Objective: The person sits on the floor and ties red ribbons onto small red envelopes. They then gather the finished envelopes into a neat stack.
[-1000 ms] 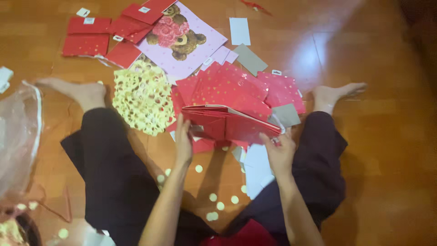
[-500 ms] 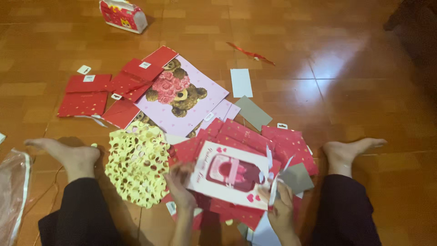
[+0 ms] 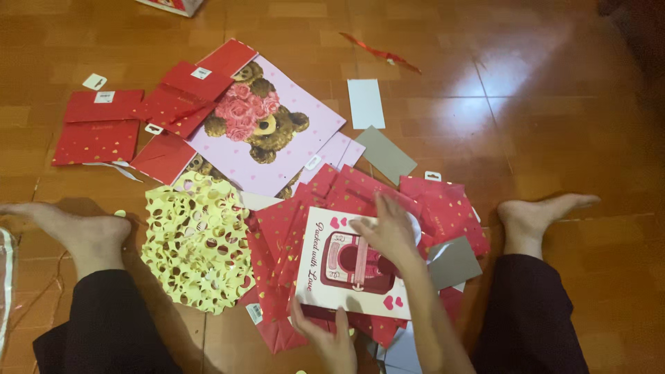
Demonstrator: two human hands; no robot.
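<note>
A flat white gift bag (image 3: 346,266) with a red print and small hearts lies on a heap of red gold-dotted paper bags (image 3: 415,201) between my legs. My left hand (image 3: 325,339) grips its near edge from below. With fingers spread, my right hand (image 3: 388,232) presses flat on its upper right part. Neither hand lifts the bag off the heap.
A yellow punched paper sheet (image 3: 197,239) lies left of the heap. Behind it are a pink bag with a bear and roses (image 3: 270,131), several red bags (image 3: 97,131), a white card (image 3: 365,102), grey cards (image 3: 388,154) and a red ribbon (image 3: 381,52). My bare feet (image 3: 537,215) flank the pile on the orange tiled floor.
A folded red bag was held up a second ago; the white bag has since come down flat onto the heap, and my right hand moved onto its face. The view tilted further forward.
</note>
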